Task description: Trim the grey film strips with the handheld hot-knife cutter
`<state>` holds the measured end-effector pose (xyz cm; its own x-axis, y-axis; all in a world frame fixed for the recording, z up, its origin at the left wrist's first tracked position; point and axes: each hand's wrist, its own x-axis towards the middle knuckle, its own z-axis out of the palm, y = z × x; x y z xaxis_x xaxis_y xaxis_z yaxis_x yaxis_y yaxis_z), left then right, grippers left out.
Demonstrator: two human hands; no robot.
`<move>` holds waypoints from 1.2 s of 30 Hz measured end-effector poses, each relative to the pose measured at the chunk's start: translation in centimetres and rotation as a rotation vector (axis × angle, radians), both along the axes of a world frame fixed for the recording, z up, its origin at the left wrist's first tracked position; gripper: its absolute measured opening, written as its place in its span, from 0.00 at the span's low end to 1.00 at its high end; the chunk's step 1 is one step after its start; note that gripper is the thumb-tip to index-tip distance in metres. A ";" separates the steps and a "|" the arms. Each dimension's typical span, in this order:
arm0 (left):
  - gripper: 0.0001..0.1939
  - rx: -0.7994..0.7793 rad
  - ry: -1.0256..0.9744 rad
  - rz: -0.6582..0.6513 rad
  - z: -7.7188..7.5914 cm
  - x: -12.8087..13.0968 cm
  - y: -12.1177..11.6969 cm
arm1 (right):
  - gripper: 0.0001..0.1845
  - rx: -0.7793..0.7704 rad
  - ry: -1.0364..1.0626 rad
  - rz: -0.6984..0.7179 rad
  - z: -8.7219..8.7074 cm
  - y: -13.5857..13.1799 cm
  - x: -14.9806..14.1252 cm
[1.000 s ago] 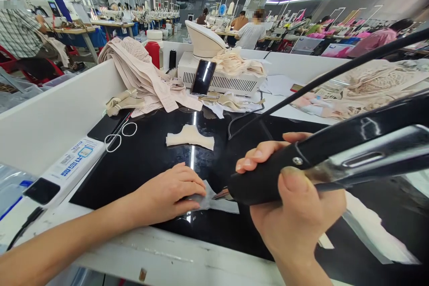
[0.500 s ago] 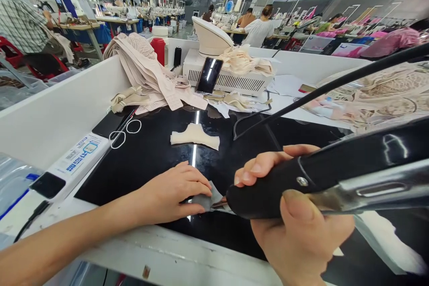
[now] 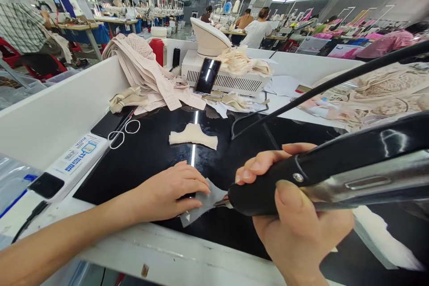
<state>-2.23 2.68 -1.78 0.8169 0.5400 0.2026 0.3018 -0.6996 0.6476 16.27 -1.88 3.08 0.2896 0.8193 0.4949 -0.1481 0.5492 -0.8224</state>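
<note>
My right hand is wrapped round the black handle of a hand-held tool whose metal tip sits low over the black work surface. A black cord runs from it to the upper right. My left hand lies on a small thin grey piece of fabric, fingers pressing it flat right beside the tool tip. A beige cut fabric piece lies farther back on the black surface.
White-handled scissors lie at the left, near a white box with blue print. Behind stand a white machine, a leaning phone, beige fabric piles and a red bottle. Other people work at far tables.
The grey fabric piece has shifted and spread out more toward the near edge under my left fingers. The tool and my right hand stay almost in place.
</note>
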 end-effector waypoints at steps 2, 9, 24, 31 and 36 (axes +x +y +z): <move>0.13 -0.003 0.015 -0.009 0.0 -0.2 0.0 | 0.18 0.005 0.009 -0.030 0.1 0.4 0.3; 0.18 -0.035 0.105 -0.061 0.4 -0.6 -0.3 | 0.20 -0.019 0.038 -0.087 0.7 0.4 0.3; 0.21 -0.014 0.099 -0.075 0.5 -0.4 -0.1 | 0.16 -0.021 0.014 -0.008 0.3 -0.7 -0.7; 0.23 -0.018 0.105 -0.072 0.4 -0.4 0.0 | 0.20 -0.044 0.060 0.077 0.7 -1.3 -1.1; 0.22 -0.012 0.085 -0.083 0.2 -0.5 0.1 | 0.18 -0.071 0.026 0.069 0.4 -1.6 -1.5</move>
<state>-2.69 2.74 -1.59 0.8731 0.4714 0.1245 0.2974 -0.7172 0.6302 14.75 -3.47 3.45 0.2432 0.8703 0.4282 -0.2050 0.4776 -0.8543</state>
